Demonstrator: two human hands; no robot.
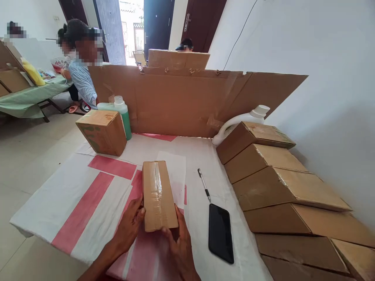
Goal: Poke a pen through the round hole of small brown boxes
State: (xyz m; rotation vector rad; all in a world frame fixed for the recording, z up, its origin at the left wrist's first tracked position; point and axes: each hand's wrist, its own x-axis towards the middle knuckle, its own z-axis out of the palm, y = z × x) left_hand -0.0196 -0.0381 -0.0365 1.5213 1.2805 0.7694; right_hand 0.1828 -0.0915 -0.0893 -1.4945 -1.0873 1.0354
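Observation:
A small brown cardboard box [159, 199], sealed along its top with clear tape, stands between my two hands near the middle of the table. My left hand [130, 222] presses against its left side, thumb and fingers curled at the edge. On the lower right corner, my right hand [180, 244] grips the box with the thumb at the near edge and fingers along the side. Part of a white sheet of paper [177, 171] shows behind the box. To the right lie a pen [203, 183] and a black smartphone [221, 233].
Several cardboard boxes [269, 187] line the table's right side, by a white jug [234, 123]. At the back left stand another box [102, 132] and a green bottle [125, 119]. A tall cardboard panel [175, 99] closes the far edge. Other people sit beyond.

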